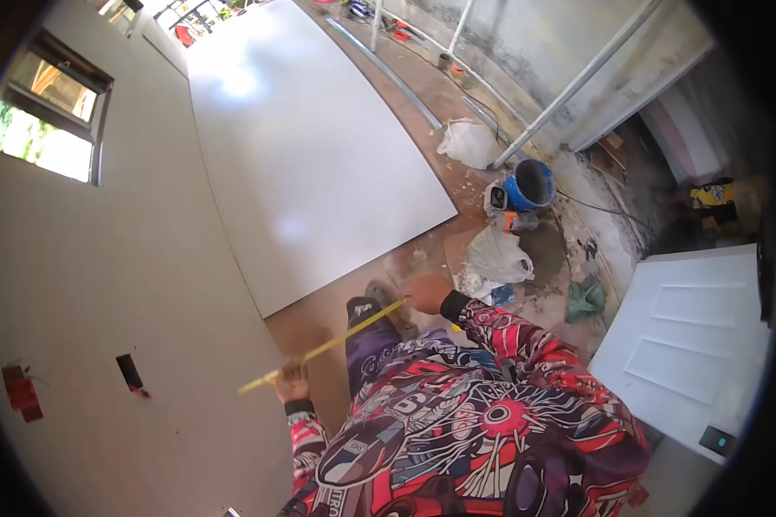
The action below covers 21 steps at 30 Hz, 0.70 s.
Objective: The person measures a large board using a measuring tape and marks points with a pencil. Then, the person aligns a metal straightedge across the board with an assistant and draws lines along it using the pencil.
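Observation:
A yellow tape measure blade point(345, 338) stretches slantwise in front of my body. My left hand point(291, 382) is closed on the blade near its lower left end, which sticks out past the fingers toward the wall. At the upper right end of the blade, my right hand point(427, 294) grips it; the fingers are small and partly hidden, and I cannot make out a case. Just beyond both hands lies a large white board point(319, 172) on the floor, its near edge apart from the tape.
A pale wall point(172, 276) with a cut-out hole point(130, 372) rises at left. To the right are a blue bucket point(529, 186), plastic bags point(500, 255), a metal strip point(388, 73) and scaffold pipes point(569, 90). A white panelled door point(685, 332) leans at far right.

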Tool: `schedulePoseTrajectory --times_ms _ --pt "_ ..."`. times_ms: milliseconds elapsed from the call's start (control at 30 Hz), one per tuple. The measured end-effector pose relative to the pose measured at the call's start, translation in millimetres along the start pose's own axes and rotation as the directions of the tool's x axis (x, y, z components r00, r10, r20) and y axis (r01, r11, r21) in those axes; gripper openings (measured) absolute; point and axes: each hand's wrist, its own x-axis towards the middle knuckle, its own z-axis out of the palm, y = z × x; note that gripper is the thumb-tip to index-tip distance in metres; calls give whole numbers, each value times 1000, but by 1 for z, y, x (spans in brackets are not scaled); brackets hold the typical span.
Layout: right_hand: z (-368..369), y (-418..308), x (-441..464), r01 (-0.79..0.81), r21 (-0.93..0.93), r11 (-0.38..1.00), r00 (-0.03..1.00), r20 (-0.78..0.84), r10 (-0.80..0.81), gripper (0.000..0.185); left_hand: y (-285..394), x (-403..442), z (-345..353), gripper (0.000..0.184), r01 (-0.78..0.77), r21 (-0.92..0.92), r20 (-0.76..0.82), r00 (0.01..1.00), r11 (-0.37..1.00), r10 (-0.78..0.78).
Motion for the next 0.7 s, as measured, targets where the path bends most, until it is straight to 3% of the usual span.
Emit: schedulePoseTrajectory --times_ms 67,167,233,267,333,367,400,433,467,500,567,667,700 --pt "-21 19 0 -85 72 994 994 -60 89 21 -12 -3 81 20 -57 209 147 989 976 27" --pt "-6 76 4 -230 157 960 964 -97 247 23 -17 25 139 20 -23 522 256 958 852 -131" --pt "-15 129 -4 -300 158 941 940 -119 320 26 -36 38 180 13 -71 717 227 964 694 -136" --pt "-27 149 -13 -425 209 881 884 -113 454 27 -46 42 198 10 -87 798 207 969 596 -137" --pt "-29 209 -39 -536 193 822 828 -68 556 26 -65 151 161 10 -272 962 272 962 -5 -20" --pt "-44 225 -53 -583 197 788 788 -98 608 24 -73 184 159 10 -277 909 303 952 -311 38" --pt "-53 244 -63 -698 265 665 675 -66 735 24 -78 181 176 11 -325 885 365 929 -334 64" --pt "-49 271 -76 -711 325 624 637 -79 767 28 -84 176 194 12 -369 856 426 901 -361 89" --pt "-38 294 -90 -627 433 647 611 -241 754 24 -89 164 217 13 -411 824 485 867 -390 111" --pt "-34 312 -101 -611 510 605 556 -268 787 22 -93 159 240 24 -373 851 448 883 -369 139" --pt "-69 303 -104 -661 697 280 389 -1 921 21 -101 163 291 35 -441 811 533 828 -384 175" --pt "-57 334 -87 -594 804 3 262 190 946 21 -111 169 367 42 -460 812 543 821 -359 178" --pt "-61 343 -76 -597 802 -16 257 211 943 20 -116 170 391 43 -452 824 527 833 -341 169"
